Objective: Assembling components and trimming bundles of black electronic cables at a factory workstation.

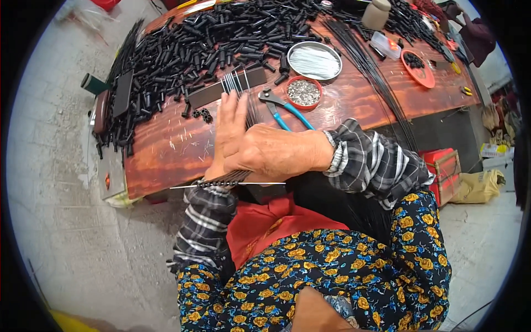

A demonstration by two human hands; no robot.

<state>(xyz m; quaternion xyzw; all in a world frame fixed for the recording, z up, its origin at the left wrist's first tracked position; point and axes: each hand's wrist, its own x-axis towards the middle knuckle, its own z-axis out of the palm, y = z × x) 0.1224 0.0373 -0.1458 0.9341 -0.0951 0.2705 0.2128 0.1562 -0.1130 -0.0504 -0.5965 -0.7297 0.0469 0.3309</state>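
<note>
My left hand (228,130) points away from me, fingers stretched out beside several thin metal rods (231,83) standing at a dark block (202,97). Crossing over it, my right hand (271,150) has its fingers curled around a bundle of thin black rods (239,176); its palm side is hidden. The bundle's near ends are threaded in a row on a thin metal rod (263,183), which lies crosswise above my left sleeve. Beyond my right hand, the bundle's far part shows partly. Pliers (285,109) with blue handles lie just past it.
Many black tubular parts (193,52) heap over the wooden table (160,144). A round tin (315,60) holds thin white sticks; a red bowl (304,93) holds small metal pieces. Long black rods (376,77) hang over the edge, near an orange plate (421,71) and red box (442,171).
</note>
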